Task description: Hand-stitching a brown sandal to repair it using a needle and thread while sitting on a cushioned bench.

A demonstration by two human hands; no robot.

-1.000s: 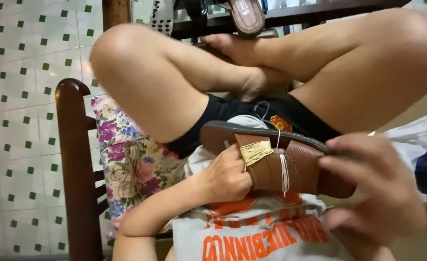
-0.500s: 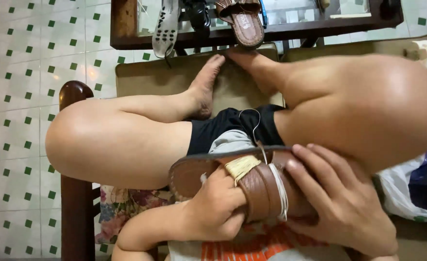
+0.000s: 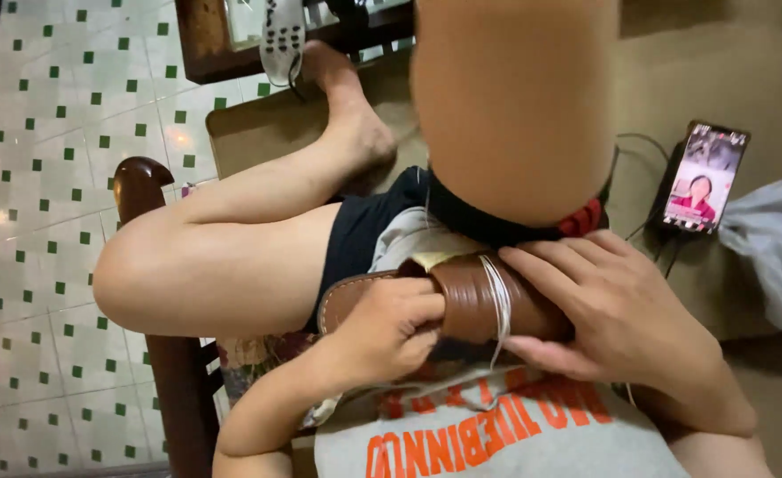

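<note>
A brown leather sandal [image 3: 471, 296] lies across my lap, sole edge with light stitching toward the left. My left hand [image 3: 382, 332] grips its left part, fingers curled over the strap. My right hand [image 3: 617, 314] wraps the right end, fingers spread over the leather. White thread [image 3: 497, 305] is wound round the wide strap, and a loose strand trails down over my grey shirt with orange lettering. My bare legs are crossed on the seat, in black shorts.
A dark wooden chair arm [image 3: 147, 190] stands left. Beyond it is white floor tile with green squares [image 3: 46, 133]. A phone with a lit screen [image 3: 704, 175] lies right on a tan cushion, with a cable. A low wooden table [image 3: 218, 44] is ahead. A grey bag [image 3: 776, 243] sits far right.
The view has swung right and down, bringing the phone into sight. My right knee has risen. Both hands keep their hold on the sandal, the left fingers shifting along the strap.
</note>
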